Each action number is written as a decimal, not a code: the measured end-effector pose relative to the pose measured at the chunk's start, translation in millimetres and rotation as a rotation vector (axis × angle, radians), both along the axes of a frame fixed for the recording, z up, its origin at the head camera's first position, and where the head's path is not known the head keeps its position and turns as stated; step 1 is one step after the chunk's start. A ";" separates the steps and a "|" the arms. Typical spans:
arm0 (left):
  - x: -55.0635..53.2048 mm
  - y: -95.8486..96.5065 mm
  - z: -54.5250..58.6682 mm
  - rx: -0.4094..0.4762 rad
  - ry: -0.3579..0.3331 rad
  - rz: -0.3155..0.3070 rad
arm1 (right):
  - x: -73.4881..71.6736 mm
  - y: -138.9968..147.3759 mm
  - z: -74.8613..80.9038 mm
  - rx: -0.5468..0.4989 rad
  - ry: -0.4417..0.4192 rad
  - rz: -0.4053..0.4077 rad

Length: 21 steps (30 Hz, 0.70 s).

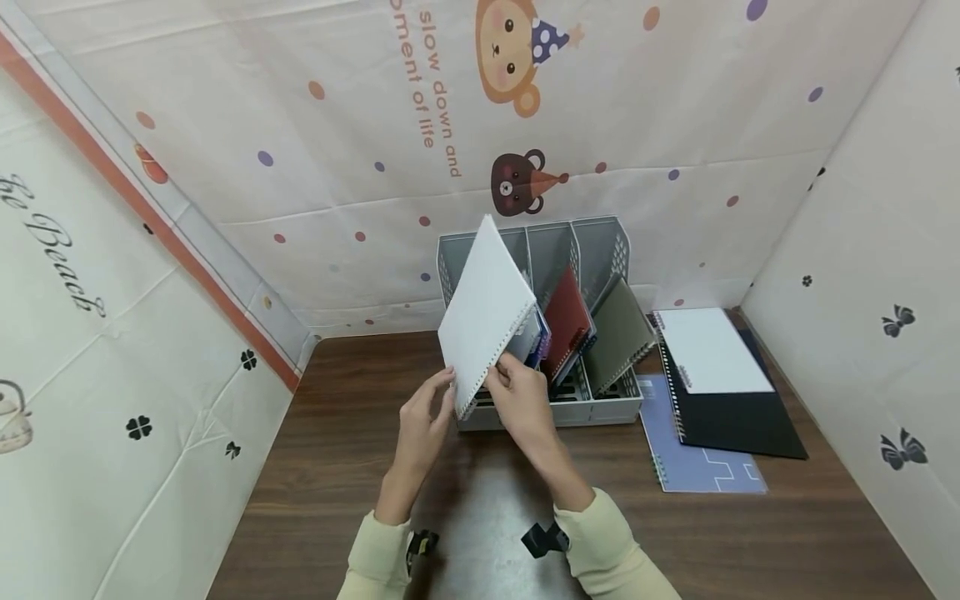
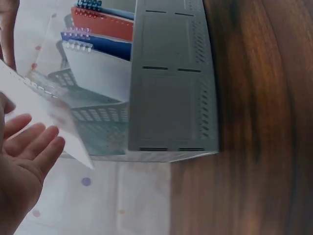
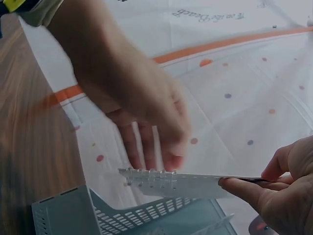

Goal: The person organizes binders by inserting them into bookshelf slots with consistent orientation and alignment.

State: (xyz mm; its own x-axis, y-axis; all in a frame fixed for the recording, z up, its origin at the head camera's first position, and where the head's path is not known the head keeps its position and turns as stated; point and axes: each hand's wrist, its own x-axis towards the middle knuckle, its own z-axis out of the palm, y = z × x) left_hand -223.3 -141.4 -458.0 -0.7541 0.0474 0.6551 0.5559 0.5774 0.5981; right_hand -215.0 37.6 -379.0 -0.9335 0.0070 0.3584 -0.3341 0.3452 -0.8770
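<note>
A white ring-bound notebook (image 1: 487,312) is held tilted over the left compartment of a grey file organizer (image 1: 600,412). My right hand (image 1: 521,404) pinches its lower edge between thumb and fingers, as the right wrist view also shows. My left hand (image 1: 423,425) is by the notebook's lower left corner; its fingers (image 2: 41,147) are extended alongside the sheet in the left wrist view. Behind the raised notebook, a white one and a blue one with purple rings (image 1: 542,340) stand in the organizer. A red notebook (image 1: 564,325) leans in the middle compartment, an olive-green one (image 1: 618,337) in the right.
Right of the organizer, a white notebook (image 1: 712,350) lies on a black one (image 1: 742,421), which overlaps a blue-violet notebook (image 1: 705,475). The brown wooden table (image 1: 322,467) meets printed cloth walls (image 1: 360,275) at the back and sides.
</note>
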 end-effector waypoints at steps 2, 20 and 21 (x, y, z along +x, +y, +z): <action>-5.7 -0.8 -4.5 0.070 -0.095 0.050 | 1.6 3.1 0.7 -0.016 -0.021 0.002; -41.7 -1.8 -53.0 0.214 -0.585 0.117 | 4.5 17.3 3.5 0.009 -0.013 -0.036; -42.0 -1.6 -53.2 0.222 -0.589 0.119 | 4.5 17.8 3.4 0.010 -0.013 -0.039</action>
